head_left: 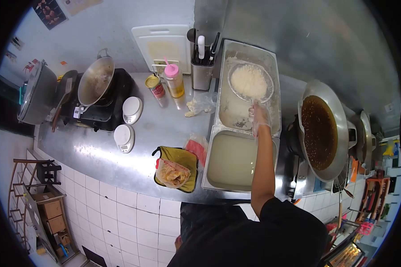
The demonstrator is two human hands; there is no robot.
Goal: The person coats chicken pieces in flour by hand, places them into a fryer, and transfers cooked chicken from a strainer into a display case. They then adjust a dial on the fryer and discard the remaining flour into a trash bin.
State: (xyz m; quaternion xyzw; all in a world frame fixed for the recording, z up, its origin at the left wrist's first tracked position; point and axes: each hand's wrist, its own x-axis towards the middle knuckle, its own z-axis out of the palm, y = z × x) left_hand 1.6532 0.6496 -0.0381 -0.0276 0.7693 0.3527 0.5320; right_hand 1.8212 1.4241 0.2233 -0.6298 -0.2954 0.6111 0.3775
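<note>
My right hand [259, 116], in a clear glove, grips the handle of a round mesh strainer [250, 82] heaped with white flour-like powder. The strainer sits over a steel tray [272, 66] dusted with the same powder. Just nearer to me, a second steel tray [236, 161] holds pale liquid. Only a small part of my left hand [178, 243] shows, low beside my dark apron, and its fingers are hidden.
A wok of dark oil [319, 131] stands to the right. On the steel counter [98, 151] are a black bowl with bagged food [175, 172], two white scales [132, 109], a can [155, 86], a squeeze bottle [173, 80], a knife holder [202, 67] and a second wok [96, 81].
</note>
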